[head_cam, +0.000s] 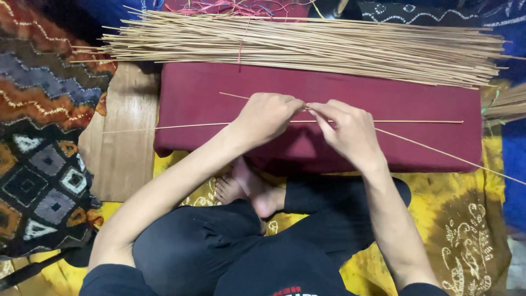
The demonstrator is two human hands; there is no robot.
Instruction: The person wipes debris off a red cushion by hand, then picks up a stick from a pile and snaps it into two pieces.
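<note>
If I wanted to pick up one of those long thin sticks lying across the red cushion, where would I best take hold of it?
Pinch it near its middle, coming down from above with fingertips. The loose stick lies flat and lengthwise on the red cushion, too thin for a full-hand grip, and probably bendy, so an end hold would likely let it droop. The left hand and right hand pinch sticks this way, close together at mid-length.

A patterned woven cloth (38,137) lies beside a wooden board (123,148) on yellow printed fabric (460,219).
</note>
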